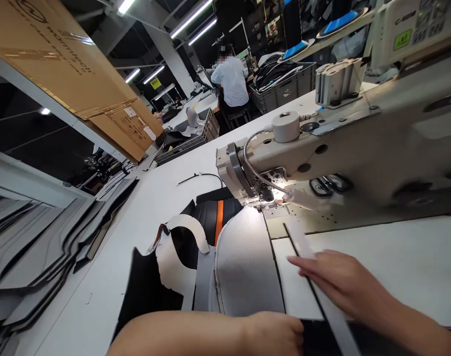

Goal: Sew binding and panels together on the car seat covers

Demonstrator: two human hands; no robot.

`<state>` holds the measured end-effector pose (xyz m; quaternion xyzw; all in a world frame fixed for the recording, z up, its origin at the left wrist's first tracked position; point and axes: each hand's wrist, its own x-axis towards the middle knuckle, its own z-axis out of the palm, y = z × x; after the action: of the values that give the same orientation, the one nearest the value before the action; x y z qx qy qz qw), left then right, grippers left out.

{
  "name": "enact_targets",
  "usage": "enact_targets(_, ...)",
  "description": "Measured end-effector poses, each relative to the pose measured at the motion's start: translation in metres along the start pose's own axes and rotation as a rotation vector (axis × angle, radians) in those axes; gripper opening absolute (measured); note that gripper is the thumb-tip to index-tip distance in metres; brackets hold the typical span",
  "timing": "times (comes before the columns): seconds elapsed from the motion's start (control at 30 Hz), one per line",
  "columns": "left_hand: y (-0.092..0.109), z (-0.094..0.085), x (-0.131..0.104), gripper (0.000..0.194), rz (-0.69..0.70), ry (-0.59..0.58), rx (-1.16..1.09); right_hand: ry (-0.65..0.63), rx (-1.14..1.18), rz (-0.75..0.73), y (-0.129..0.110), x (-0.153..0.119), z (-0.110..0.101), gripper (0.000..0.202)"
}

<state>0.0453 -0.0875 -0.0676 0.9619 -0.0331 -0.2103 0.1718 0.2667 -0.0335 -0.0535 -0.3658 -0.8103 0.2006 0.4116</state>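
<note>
Pale strip (331, 309) pinched in right hand (335, 274), pointing left; left hand (275, 332) closed (contents hidden).

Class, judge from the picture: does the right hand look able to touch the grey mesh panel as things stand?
Probably yes: only a bare bit of tabletop separates the right hand from the grey mesh panel, though its fingers hold a pale strip.

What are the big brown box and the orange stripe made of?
The big box looks like plain, dull cardboard: it's brown, with printed writing and shiny tape. The orange stripe could be smooth fake leather or cloth; it's flat and bright, but too small to tell.
</note>
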Motion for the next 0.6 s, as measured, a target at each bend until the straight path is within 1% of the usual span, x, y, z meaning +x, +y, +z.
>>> enact_targets(0.03,0.001,-0.003,0.000,0.042,-0.004,-0.045,-0.003,-0.057,-0.066,-0.065,0.003,0.010,0.010,0.035)
enact_targets(0.07,0.002,-0.009,-0.004,0.043,-0.008,-0.067,-0.007,-0.079,-0.155,-0.093,0.008,0.017,0.019,0.034)
enact_targets(0.1,0.004,-0.018,-0.011,0.041,-0.015,-0.061,-0.008,-0.084,-0.246,-0.100,0.014,0.022,0.026,0.033)
enact_targets(0.13,0.007,-0.028,-0.021,0.038,-0.020,-0.028,-0.002,-0.083,-0.329,-0.101,0.019,0.025,0.031,0.032)
enact_targets(0.2,0.013,-0.051,-0.046,0.030,-0.063,0.088,0.041,-0.090,-0.423,-0.131,0.026,0.024,0.039,0.040)
enact_targets(0.27,0.019,-0.068,-0.068,0.028,-0.151,0.223,0.113,-0.127,-0.412,-0.165,0.025,0.022,0.045,0.051)
enact_targets(0.3,0.020,-0.073,-0.076,0.030,-0.176,0.288,0.147,-0.147,-0.387,-0.182,0.021,0.023,0.049,0.056)
enact_targets(0.37,0.021,-0.073,-0.083,0.035,-0.197,0.371,0.206,-0.162,-0.345,-0.186,0.014,0.027,0.055,0.064)
enact_targets(0.4,0.021,-0.069,-0.084,0.037,-0.192,0.386,0.229,-0.164,-0.336,-0.174,0.010,0.031,0.057,0.067)
enact_targets(0.5,0.020,-0.050,-0.078,0.040,-0.182,0.362,0.260,-0.203,-0.321,-0.156,0.007,0.039,0.059,0.086)
enact_targets(0.57,0.020,-0.035,-0.075,0.039,-0.186,0.326,0.225,-0.247,-0.299,-0.183,0.009,0.041,0.059,0.101)
enact_targets(0.6,0.020,-0.028,-0.074,0.037,-0.201,0.306,0.195,-0.248,-0.293,-0.192,0.011,0.042,0.059,0.105)
